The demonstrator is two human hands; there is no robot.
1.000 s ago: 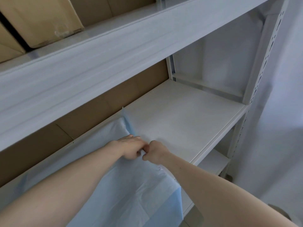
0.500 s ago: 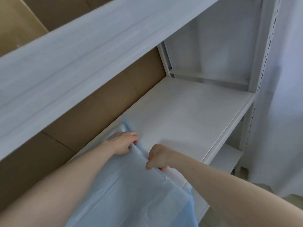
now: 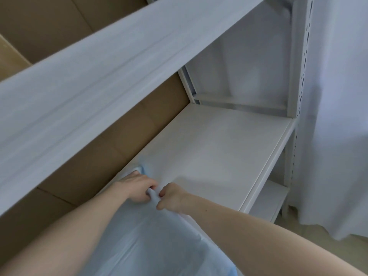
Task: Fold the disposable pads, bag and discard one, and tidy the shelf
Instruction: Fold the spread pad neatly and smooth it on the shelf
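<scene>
Pale blue disposable pad (image 3: 151, 242) lies on the white shelf board (image 3: 215, 156), trailing over its front edge. My left hand (image 3: 139, 187) and right hand (image 3: 172, 198) pinch one bunched edge together. Risk: thin sheet slips or creases crooked; overhang drags it floorward.

White shelf board (image 3: 219, 156), matte, bare toward its right and far end. Light blue disposable pad (image 3: 143, 236) lies on the near left part of the board; its lower edge spills over the front lip. One far corner of the pad (image 3: 140, 169) sits against the brown cardboard (image 3: 123, 140) that stands along the back of the board. Perforated white upright (image 3: 304, 56) carries the board at its right end. Lower shelf (image 3: 266, 204) shows beneath, contents not readable. Upper shelf (image 3: 99, 76) overhangs, blurred.
</scene>
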